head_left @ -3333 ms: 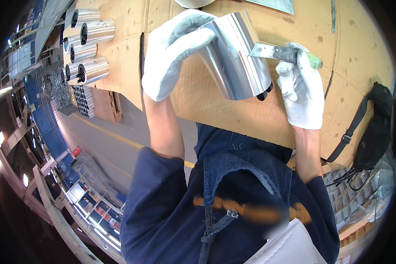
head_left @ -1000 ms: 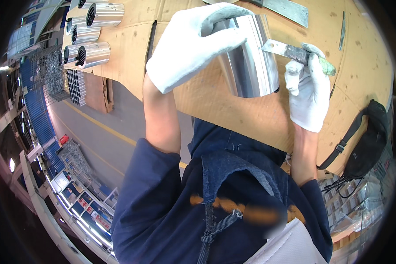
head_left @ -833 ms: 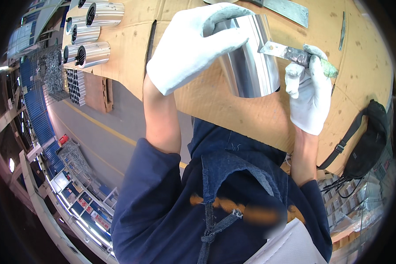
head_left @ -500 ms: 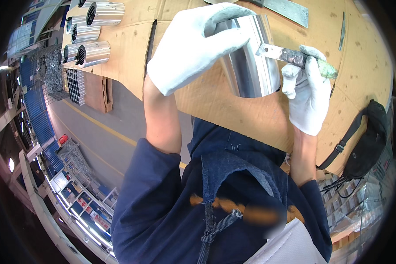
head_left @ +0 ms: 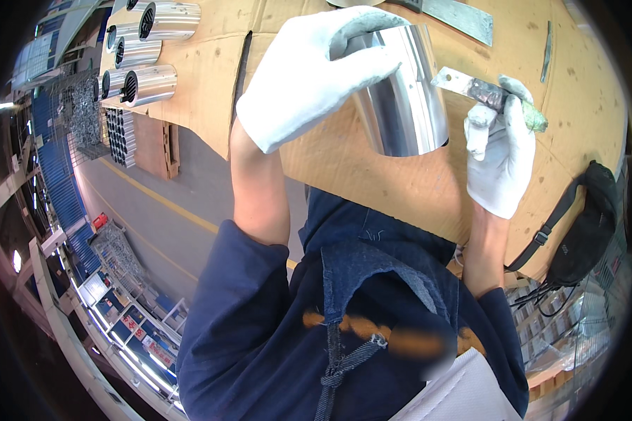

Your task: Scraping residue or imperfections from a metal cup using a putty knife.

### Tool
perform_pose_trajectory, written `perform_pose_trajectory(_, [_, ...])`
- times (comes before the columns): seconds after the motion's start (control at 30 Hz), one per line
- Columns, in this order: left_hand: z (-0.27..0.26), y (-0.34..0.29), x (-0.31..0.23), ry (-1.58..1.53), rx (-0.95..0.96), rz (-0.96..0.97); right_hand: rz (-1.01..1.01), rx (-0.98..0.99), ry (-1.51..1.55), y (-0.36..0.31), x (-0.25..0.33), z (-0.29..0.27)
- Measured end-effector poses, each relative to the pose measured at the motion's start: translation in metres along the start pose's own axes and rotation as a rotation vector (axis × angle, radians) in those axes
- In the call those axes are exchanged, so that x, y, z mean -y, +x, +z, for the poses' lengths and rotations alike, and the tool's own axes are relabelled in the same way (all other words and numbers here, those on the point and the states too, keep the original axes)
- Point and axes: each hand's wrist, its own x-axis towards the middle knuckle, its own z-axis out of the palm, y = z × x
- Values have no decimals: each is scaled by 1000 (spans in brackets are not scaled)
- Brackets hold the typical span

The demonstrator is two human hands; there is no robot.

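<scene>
Left hand (head_left: 316,74) clasps metal tube (head_left: 400,95); right hand (head_left: 502,158) grips scraper (head_left: 470,85), blade at tube rim. Deburring underway; four tubes (head_left: 144,49) lie aside.

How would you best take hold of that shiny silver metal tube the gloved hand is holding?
Wrap a hand around the rounded upper side of the shiny silver metal tube, coming from the left, as the left hand does. That probably steadies the smooth curve and leaves the right rim free where the flat metal blade sits.
</scene>
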Motion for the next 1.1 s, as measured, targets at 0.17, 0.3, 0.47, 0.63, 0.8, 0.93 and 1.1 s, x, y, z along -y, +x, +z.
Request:
perform_pose_trajectory(0.17, [0,1,-7,-59,31,-148,-14,-9,-17,1,6,-1])
perform_pose_trajectory(0.3, [2,1,-3,2,-7,2,5,-170,-144,7,10,-2])
perform_pose_trajectory(0.47, [2,0,-2,21,2,13,128,-105,-226,10,9,10])
perform_pose_trajectory(0.63, [2,0,-2,-7,9,12,128,-154,-269,13,1,19])
perform_pose_trajectory(0.8, [3,1,-3,-9,-11,6,131,-130,-350,13,5,15])
perform_pose_trajectory(0.93, [-3,1,-4,-67,53,27,-4,-151,-361,27,35,0])
perform_pose_trajectory(1.1, [0,1,-7,-134,22,-67,-304,27,-531,62,64,-37])
